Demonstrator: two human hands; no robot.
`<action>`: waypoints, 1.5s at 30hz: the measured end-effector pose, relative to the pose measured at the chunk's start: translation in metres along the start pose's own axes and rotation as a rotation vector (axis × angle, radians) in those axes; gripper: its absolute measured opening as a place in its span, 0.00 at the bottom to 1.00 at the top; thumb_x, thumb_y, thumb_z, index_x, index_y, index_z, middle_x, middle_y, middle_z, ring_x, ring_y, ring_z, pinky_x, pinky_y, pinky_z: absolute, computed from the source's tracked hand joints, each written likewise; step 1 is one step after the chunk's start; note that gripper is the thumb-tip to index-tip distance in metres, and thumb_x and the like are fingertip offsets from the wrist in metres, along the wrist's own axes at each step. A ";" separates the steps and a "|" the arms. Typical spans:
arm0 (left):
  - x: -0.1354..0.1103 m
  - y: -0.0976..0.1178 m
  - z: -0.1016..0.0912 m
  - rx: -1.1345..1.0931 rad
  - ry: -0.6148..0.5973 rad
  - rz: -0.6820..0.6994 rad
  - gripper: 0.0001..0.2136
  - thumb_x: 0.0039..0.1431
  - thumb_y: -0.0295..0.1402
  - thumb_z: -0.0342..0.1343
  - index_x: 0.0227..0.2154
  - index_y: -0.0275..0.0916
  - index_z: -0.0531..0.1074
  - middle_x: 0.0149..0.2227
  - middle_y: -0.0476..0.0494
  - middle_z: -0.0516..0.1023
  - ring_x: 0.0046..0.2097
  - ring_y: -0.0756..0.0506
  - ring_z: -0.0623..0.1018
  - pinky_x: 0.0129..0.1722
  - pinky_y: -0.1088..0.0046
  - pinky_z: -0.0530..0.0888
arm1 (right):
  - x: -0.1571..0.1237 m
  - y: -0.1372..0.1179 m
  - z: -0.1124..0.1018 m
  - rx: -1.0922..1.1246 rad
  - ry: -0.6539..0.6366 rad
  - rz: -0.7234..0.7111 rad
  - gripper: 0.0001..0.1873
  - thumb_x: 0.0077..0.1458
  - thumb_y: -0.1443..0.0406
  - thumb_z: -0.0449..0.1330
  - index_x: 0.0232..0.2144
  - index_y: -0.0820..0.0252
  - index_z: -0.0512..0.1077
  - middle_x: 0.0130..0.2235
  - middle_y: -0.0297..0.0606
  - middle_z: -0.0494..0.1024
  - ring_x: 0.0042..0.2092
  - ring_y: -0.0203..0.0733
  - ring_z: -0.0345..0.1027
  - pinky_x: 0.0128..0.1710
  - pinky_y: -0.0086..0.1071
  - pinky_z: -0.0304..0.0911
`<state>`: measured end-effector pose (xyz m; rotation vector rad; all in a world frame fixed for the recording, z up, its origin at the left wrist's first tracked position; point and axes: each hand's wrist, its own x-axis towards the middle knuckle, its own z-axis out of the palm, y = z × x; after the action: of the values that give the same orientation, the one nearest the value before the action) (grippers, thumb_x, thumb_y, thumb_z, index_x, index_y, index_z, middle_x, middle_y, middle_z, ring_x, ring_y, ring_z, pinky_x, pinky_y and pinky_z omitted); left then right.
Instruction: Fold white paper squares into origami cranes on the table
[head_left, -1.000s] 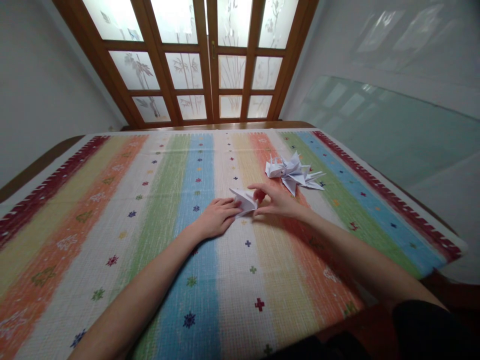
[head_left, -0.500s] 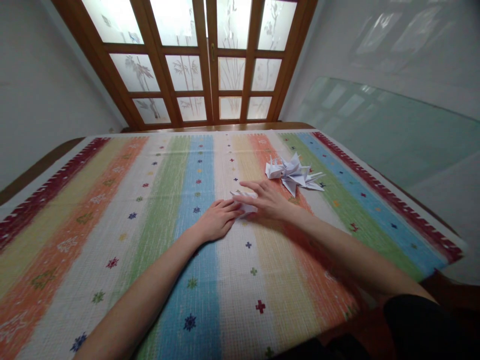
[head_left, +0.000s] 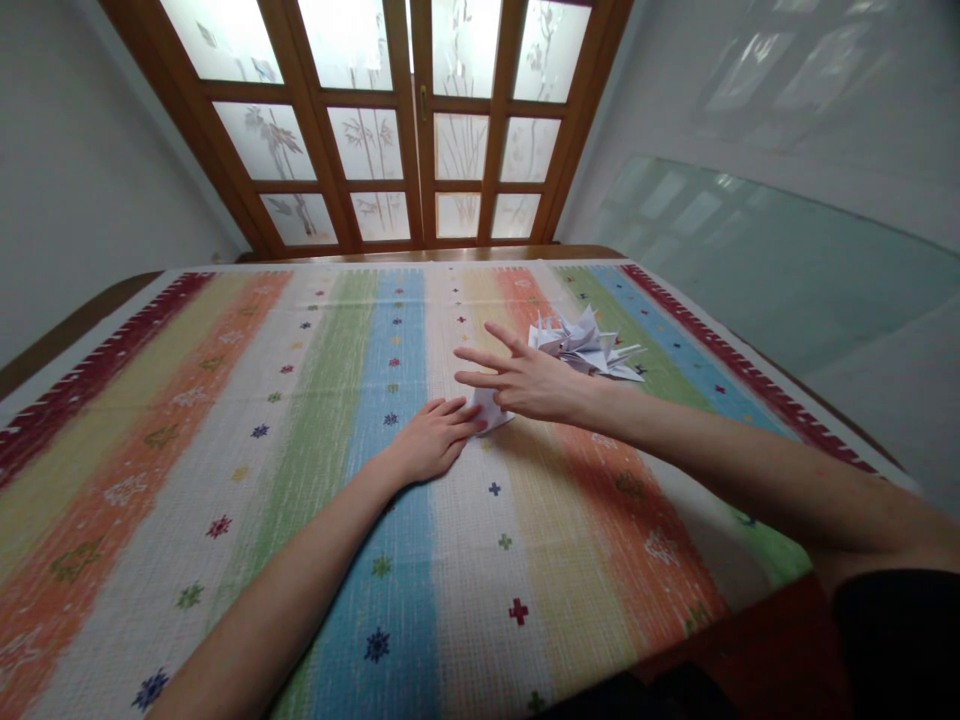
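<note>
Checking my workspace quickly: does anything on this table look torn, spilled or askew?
Nothing stands out. The striped multicoloured tablecloth lies flat, the small folded white paper piece sits at the fingertips of the left hand by the open right hand, and the loose heap of folded white paper figures lies just beyond, untidy but intact.

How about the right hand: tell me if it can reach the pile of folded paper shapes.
Probably yes. The right hand hovers open, fingers spread, right beside the pile of folded paper shapes, and nothing lies between them. The left hand rests apart, at a small folded paper.
</note>
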<state>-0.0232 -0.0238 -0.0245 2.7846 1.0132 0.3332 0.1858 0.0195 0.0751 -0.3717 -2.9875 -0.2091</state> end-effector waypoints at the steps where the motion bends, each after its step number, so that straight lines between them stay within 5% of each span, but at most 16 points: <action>1: 0.000 0.000 0.000 -0.002 -0.002 -0.001 0.18 0.66 0.33 0.41 0.55 0.44 0.69 0.61 0.43 0.68 0.62 0.40 0.65 0.59 0.56 0.61 | 0.001 0.000 0.001 0.024 0.003 0.013 0.18 0.46 0.79 0.63 0.29 0.47 0.76 0.48 0.24 0.74 0.66 0.51 0.49 0.63 0.70 0.41; 8: -0.001 0.003 -0.001 -0.035 -0.011 -0.016 0.18 0.66 0.32 0.42 0.55 0.40 0.68 0.62 0.41 0.67 0.63 0.40 0.63 0.61 0.57 0.59 | 0.000 0.000 0.015 0.152 0.166 0.147 0.19 0.49 0.77 0.63 0.32 0.43 0.77 0.42 0.27 0.76 0.63 0.53 0.56 0.58 0.70 0.54; 13: -0.003 0.001 0.003 -0.064 0.050 -0.073 0.28 0.63 0.31 0.46 0.65 0.34 0.51 0.63 0.34 0.64 0.63 0.41 0.65 0.62 0.58 0.58 | 0.003 -0.010 0.022 0.051 0.178 0.200 0.19 0.50 0.80 0.59 0.32 0.49 0.76 0.46 0.30 0.75 0.65 0.53 0.51 0.63 0.69 0.45; 18: -0.003 0.001 0.003 -0.005 0.011 0.002 0.21 0.66 0.32 0.42 0.61 0.44 0.60 0.62 0.41 0.66 0.64 0.41 0.63 0.61 0.56 0.59 | -0.005 -0.015 0.041 -0.078 0.223 0.284 0.17 0.56 0.77 0.54 0.39 0.52 0.74 0.56 0.34 0.71 0.66 0.52 0.51 0.64 0.67 0.43; 25: -0.003 0.001 0.003 0.014 -0.003 -0.024 0.19 0.67 0.35 0.41 0.57 0.43 0.66 0.63 0.40 0.65 0.64 0.39 0.63 0.62 0.54 0.58 | -0.024 -0.016 0.078 -0.036 0.431 0.419 0.16 0.60 0.71 0.52 0.47 0.49 0.70 0.58 0.37 0.70 0.65 0.50 0.54 0.63 0.61 0.45; 29: -0.004 0.000 0.003 -0.034 0.003 -0.026 0.19 0.66 0.39 0.45 0.57 0.43 0.66 0.62 0.39 0.66 0.64 0.38 0.63 0.62 0.52 0.58 | -0.021 -0.019 0.091 0.176 0.533 0.686 0.22 0.56 0.69 0.55 0.53 0.56 0.66 0.56 0.47 0.70 0.58 0.52 0.63 0.58 0.54 0.58; 32: -0.003 -0.002 0.002 -0.189 0.078 -0.050 0.20 0.63 0.41 0.51 0.55 0.41 0.67 0.58 0.37 0.70 0.61 0.38 0.67 0.59 0.54 0.63 | -0.016 -0.017 0.093 0.452 0.480 0.814 0.16 0.54 0.69 0.54 0.46 0.59 0.71 0.45 0.45 0.78 0.46 0.48 0.72 0.48 0.46 0.66; 38: 0.012 -0.006 -0.007 -0.628 0.581 -0.422 0.17 0.56 0.38 0.57 0.47 0.38 0.69 0.46 0.38 0.77 0.45 0.44 0.76 0.45 0.64 0.72 | -0.008 -0.016 0.088 1.055 0.510 0.814 0.07 0.51 0.66 0.58 0.35 0.58 0.74 0.36 0.37 0.79 0.38 0.41 0.72 0.42 0.37 0.67; 45: 0.029 0.006 -0.016 -0.841 0.627 -0.549 0.12 0.55 0.40 0.56 0.28 0.36 0.77 0.28 0.45 0.79 0.30 0.48 0.75 0.32 0.71 0.70 | -0.003 -0.023 0.086 1.459 0.515 0.797 0.13 0.43 0.60 0.67 0.32 0.59 0.72 0.33 0.35 0.76 0.33 0.37 0.69 0.35 0.32 0.65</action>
<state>-0.0017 -0.0085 -0.0035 1.5966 1.2898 1.2379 0.1740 0.0097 -0.0130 -0.9501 -1.6044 1.4972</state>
